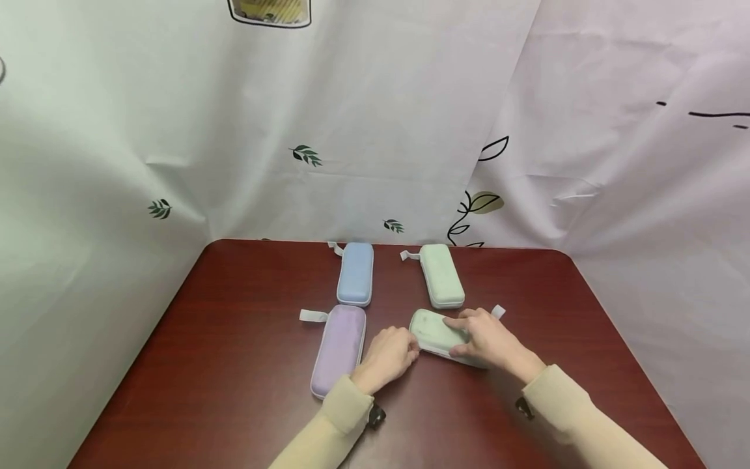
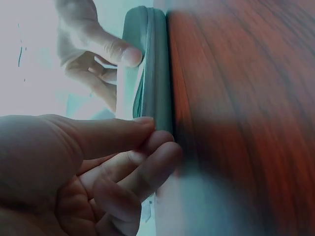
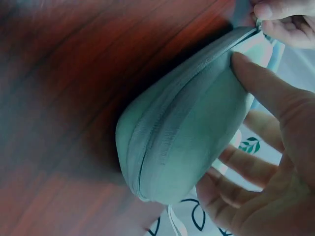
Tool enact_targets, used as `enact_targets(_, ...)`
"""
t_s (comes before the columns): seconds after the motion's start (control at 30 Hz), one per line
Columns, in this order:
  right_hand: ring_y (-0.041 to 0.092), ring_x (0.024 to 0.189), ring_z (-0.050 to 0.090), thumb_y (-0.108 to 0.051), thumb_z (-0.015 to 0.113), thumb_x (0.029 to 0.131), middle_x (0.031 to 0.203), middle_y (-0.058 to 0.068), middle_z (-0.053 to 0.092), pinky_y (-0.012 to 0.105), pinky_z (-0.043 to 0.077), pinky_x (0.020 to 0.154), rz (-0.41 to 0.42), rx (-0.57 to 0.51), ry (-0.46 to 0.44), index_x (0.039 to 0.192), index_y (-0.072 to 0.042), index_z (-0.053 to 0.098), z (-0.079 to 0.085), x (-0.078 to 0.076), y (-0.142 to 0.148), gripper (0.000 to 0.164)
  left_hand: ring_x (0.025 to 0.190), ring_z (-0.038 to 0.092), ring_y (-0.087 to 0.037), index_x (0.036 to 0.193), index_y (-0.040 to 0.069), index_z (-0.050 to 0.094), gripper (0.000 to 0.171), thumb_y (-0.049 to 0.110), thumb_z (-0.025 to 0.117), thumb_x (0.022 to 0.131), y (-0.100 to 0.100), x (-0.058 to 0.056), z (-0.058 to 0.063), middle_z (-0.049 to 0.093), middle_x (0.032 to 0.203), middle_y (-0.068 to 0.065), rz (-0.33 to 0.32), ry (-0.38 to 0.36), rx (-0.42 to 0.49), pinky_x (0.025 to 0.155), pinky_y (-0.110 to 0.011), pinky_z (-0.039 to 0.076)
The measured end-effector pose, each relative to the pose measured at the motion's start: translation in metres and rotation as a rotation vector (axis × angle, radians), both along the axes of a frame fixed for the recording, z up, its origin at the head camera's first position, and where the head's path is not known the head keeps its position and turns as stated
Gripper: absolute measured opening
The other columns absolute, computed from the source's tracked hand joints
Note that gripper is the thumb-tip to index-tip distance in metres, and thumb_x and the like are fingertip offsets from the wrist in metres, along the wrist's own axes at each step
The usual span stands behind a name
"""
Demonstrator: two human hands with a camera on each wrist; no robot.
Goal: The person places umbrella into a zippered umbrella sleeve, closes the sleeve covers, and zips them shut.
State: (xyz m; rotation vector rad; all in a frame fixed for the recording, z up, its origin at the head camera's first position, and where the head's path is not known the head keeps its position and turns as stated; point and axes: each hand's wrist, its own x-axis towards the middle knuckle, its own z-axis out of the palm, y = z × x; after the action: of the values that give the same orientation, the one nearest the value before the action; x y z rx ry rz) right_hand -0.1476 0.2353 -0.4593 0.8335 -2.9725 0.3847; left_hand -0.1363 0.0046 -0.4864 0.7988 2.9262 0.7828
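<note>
A pale green zip case [image 1: 433, 331] lies flat on the table, angled, at the centre right. My left hand [image 1: 389, 352] is at its left end, thumb and fingertips pinching the small zipper pull [image 3: 259, 22]. Along the case's side runs the zipper [image 3: 157, 118]; in the left wrist view a narrow gap shows in it near the left hand. My right hand [image 1: 491, 337] grips the case from above, thumb on the near side and fingers over the lid toward the far side. What lies inside the case is hidden.
Behind it lies a second pale green case [image 1: 442, 276] with a strap. To the left are a blue case [image 1: 355, 273] and a purple case [image 1: 338, 352], the purple one close to my left forearm. White patterned cloth [image 1: 375, 130] surrounds the dark red table [image 1: 234, 365].
</note>
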Motion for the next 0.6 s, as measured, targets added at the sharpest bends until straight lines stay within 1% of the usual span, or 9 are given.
enact_targets(0.07,0.033,0.09,0.06,-0.031,0.089,0.067,0.104,0.012,0.066,0.042,0.048,0.078,-0.023,-0.006,0.008,0.121,-0.01,0.07,-0.001,0.001,-0.003,0.061,0.057,0.053,-0.008,0.065,0.021,0.066,0.02,0.014,0.076,0.081,0.003,0.0,0.0,0.052,0.058,0.015,-0.011,0.002,0.009,0.053,-0.027,0.042)
enact_targets(0.2,0.036,0.089,0.062,-0.032,0.088,0.068,0.103,0.015,0.067,0.045,0.05,0.078,-0.076,-0.029,0.037,0.119,-0.007,0.071,-0.003,0.003,-0.013,0.06,0.057,0.054,-0.008,0.065,0.021,0.067,0.02,0.013,0.076,0.081,0.006,-0.001,-0.001,0.053,0.058,0.015,-0.004,0.012,0.015,0.052,-0.026,0.042)
enact_targets(0.3,0.035,0.084,0.064,-0.036,0.087,0.069,0.095,0.016,0.068,0.046,0.05,0.075,-0.125,-0.034,0.066,0.116,-0.004,0.071,-0.006,0.006,-0.024,0.059,0.055,0.053,-0.007,0.064,0.021,0.067,0.02,0.014,0.076,0.081,0.007,-0.001,-0.002,0.053,0.057,0.015,-0.003,0.015,0.019,0.052,-0.025,0.042)
enact_targets(0.43,0.033,0.078,0.064,-0.043,0.084,0.071,0.084,0.016,0.067,0.047,0.051,0.068,-0.184,-0.02,0.084,0.114,-0.003,0.071,-0.008,0.008,-0.038,0.06,0.05,0.046,-0.004,0.063,0.021,0.065,0.022,0.015,0.076,0.081,0.009,-0.001,-0.005,0.048,0.052,0.017,-0.051,0.002,0.031,0.049,-0.023,0.038)
enact_targets(0.53,0.034,0.078,0.064,-0.043,0.08,0.077,0.083,0.016,0.066,0.048,0.051,0.066,-0.179,0.004,0.071,0.114,-0.003,0.07,-0.005,0.007,-0.042,0.056,0.049,0.044,-0.003,0.064,0.021,0.067,0.021,0.014,0.075,0.082,0.007,0.0,-0.007,0.047,0.051,0.018,-0.07,-0.028,0.05,0.049,-0.022,0.037)
enact_targets(0.6,0.033,0.076,0.064,-0.036,0.076,0.083,0.081,0.014,0.065,0.047,0.051,0.066,-0.119,0.003,0.063,0.111,-0.003,0.069,-0.003,0.002,-0.038,0.043,0.05,0.045,-0.002,0.067,0.022,0.07,0.018,0.015,0.074,0.083,0.005,0.001,-0.007,0.05,0.053,0.019,-0.061,-0.059,0.053,0.051,-0.021,0.038)
